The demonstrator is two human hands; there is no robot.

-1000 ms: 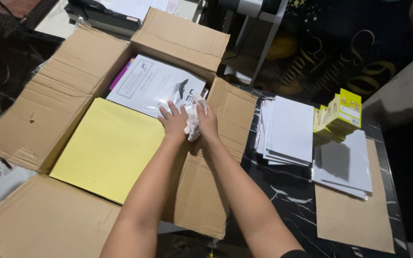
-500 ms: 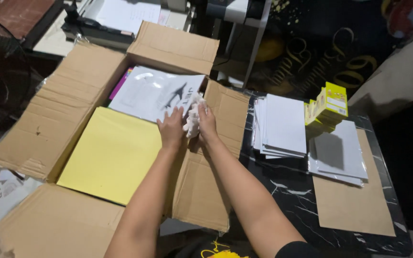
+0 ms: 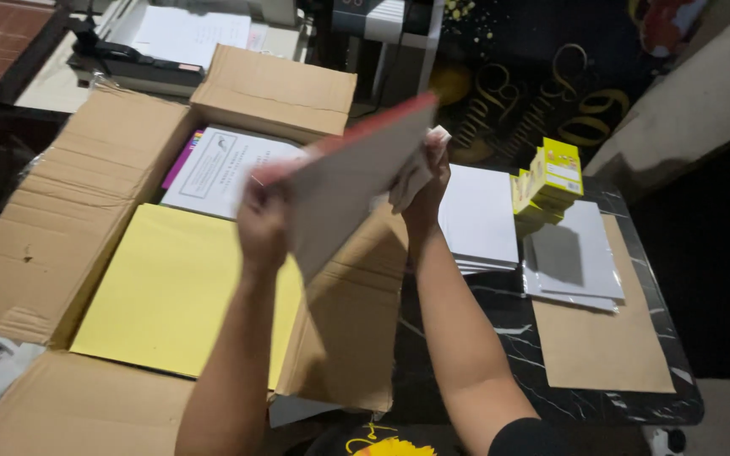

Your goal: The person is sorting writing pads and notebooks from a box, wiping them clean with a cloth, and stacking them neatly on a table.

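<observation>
A flat pack of sheets [image 3: 356,181], red along its upper edge, is held up at the centre of the frame, tilted above the open cardboard box [image 3: 69,219]. Its left edge is pinched by the closed fingers of the left hand [image 3: 262,221]; the far edge is gripped by the right hand [image 3: 424,187], a white crumpled cloth [image 3: 416,173] pressed against it. The pack looks stiff and fairly light, judged by how flat it stays; its smooth faces may slip, so two opposite edges seem the best hold. Yellow sheets [image 3: 171,287] lie below in the box.
</observation>
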